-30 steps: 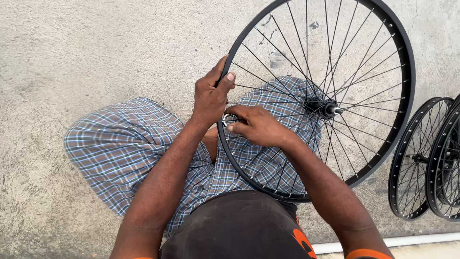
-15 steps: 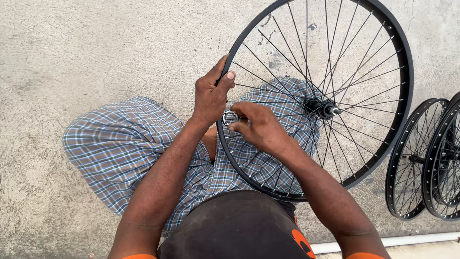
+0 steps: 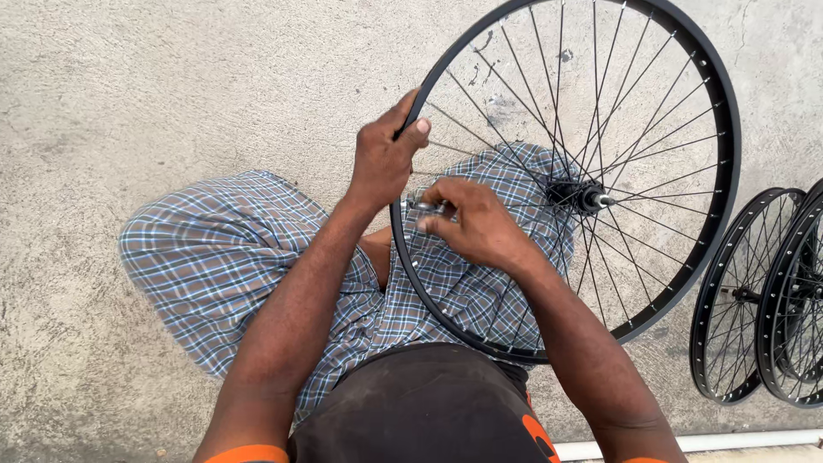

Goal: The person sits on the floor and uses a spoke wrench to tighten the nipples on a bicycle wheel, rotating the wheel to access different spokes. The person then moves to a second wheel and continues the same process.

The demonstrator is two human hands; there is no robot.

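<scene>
Wheel: a black bicycle wheel (image 3: 686, 240) stands upright on the concrete floor (image 3: 171, 86), leaning against the seated person's plaid-clad knee (image 3: 514, 180); judged light for its size, stiff at the rim, open in the middle.
Rim: smooth black hoop (image 3: 724, 171), probably the firmest place to take hold; it may slip in a loose grasp.
Spokes: thin wires (image 3: 651, 154) running to the hub (image 3: 583, 197); likely springy and easy to bend sideways, so a poor place to grab.
Left hand: left hand (image 3: 381, 159) is wrapped over the rim's near edge, fingers closed around it, steadying the wheel.
Right hand: right hand (image 3: 476, 223) sits just inside the rim, fingertips pressed together on a small silvery tool (image 3: 426, 207) at a spoke end.
Spare wheels: two more black wheels (image 3: 763, 300) stand at the right, well apart from both hands.
</scene>
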